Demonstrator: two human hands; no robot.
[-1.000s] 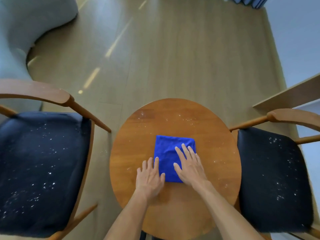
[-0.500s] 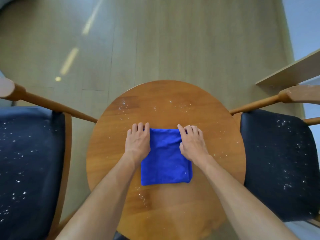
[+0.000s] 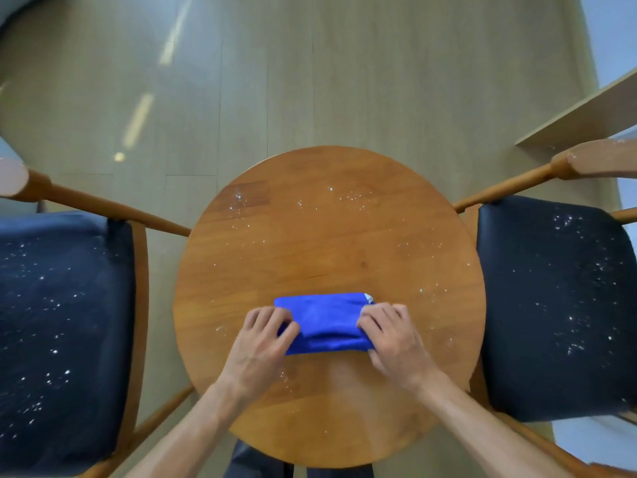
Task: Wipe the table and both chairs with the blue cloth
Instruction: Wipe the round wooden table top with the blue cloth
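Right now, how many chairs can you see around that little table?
2. One chair stands left of the round table, the other chair right of it. Any beyond the frame are hidden.

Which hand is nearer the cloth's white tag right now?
Right. The right hand grips the blue cloth at its right end, just below the white tag. The left hand grips the opposite, left end, the cloth's whole length away.
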